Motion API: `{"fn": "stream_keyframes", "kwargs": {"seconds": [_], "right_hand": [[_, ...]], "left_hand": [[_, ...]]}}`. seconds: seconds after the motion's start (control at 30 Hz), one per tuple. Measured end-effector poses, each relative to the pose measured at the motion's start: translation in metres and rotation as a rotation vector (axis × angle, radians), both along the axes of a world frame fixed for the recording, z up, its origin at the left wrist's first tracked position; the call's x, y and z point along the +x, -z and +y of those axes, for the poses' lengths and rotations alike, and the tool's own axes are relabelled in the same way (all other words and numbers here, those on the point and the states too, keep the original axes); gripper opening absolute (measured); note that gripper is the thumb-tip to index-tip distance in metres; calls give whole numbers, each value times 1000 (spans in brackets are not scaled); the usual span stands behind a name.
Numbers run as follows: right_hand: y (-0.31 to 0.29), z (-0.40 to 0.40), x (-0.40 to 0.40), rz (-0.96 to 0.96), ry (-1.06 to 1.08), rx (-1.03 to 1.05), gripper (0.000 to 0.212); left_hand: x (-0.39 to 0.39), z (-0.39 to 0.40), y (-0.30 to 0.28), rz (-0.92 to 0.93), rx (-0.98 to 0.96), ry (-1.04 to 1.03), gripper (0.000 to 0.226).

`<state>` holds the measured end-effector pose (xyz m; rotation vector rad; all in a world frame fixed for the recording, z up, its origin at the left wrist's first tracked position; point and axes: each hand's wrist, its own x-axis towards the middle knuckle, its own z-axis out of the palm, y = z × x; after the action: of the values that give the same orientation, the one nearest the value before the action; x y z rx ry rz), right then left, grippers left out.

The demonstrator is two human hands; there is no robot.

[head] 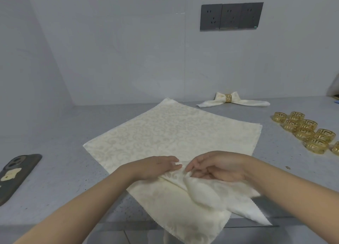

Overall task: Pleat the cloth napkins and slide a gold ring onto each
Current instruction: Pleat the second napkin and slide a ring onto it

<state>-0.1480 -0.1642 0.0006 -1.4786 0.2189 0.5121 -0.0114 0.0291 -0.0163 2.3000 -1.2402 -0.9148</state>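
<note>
A cream patterned napkin (pixel 165 131) lies spread on the grey counter, its near corner hanging over the front edge. My left hand (pixel 156 167) presses on the cloth near a fold, its fingertips pinching the fabric. My right hand (pixel 218 165) is beside it, fingers curled round a raised fold of the same napkin. A finished napkin (pixel 236 102) with a gold ring (pixel 228 98) round its middle lies at the back by the wall. Several loose gold rings (pixel 305 131) are grouped on the right.
A dark phone (pixel 16 174) lies on the counter (pixel 55 133) at the left. Grey wall sockets (pixel 231 16) sit high on the back wall. The counter's front edge runs just below my forearms.
</note>
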Motion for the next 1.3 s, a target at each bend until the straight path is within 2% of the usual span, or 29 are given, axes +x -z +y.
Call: {"fn": "stream_keyframes", "kwargs": {"seconds": [0.1,0.27,0.37,0.47,0.53,0.6,0.67,0.77,0.83,0.87,0.93,1.0,1.13,1.23,1.3], "right_hand": [[0,5,0,3,11,-32,27],[6,18,-5,-2,-24,-65,30],[11,26,-9,-140,-19,-330,27],[20,35,-11,-322,39,-630,25],[28,38,-8,-450,98,-848,22],[35,36,-4,-572,66,-1105,18],[39,32,0,-674,24,-1255,17],[42,26,6,-682,-38,-1294,19],[44,26,8,-687,-29,-1232,12],[45,26,9,-678,7,-1162,5],[48,28,8,-640,136,-1004,19],[50,29,6,-607,258,-945,23],[61,36,6,-682,252,-1192,7],[64,39,8,-683,277,-1232,8],[65,38,9,-682,280,-1248,9]], "left_hand": [[-2,-1,-1,-40,26,44,56],[-4,-1,-3,-43,31,56,56],[-4,0,3,-148,42,120,55],[-3,4,15,-301,27,170,76],[-3,5,20,-315,-3,161,82],[-5,5,22,-317,-32,150,81],[-6,4,23,-320,-44,157,80],[-6,6,25,-317,-39,172,78],[-7,7,26,-297,-34,156,77],[-8,8,26,-279,-30,137,80],[-11,8,24,-230,-18,92,89],[-14,8,19,-158,-12,58,90],[-18,11,14,-151,-116,47,74],[-26,14,13,-282,-219,39,62],[-32,14,12,-364,-235,59,63]]}}
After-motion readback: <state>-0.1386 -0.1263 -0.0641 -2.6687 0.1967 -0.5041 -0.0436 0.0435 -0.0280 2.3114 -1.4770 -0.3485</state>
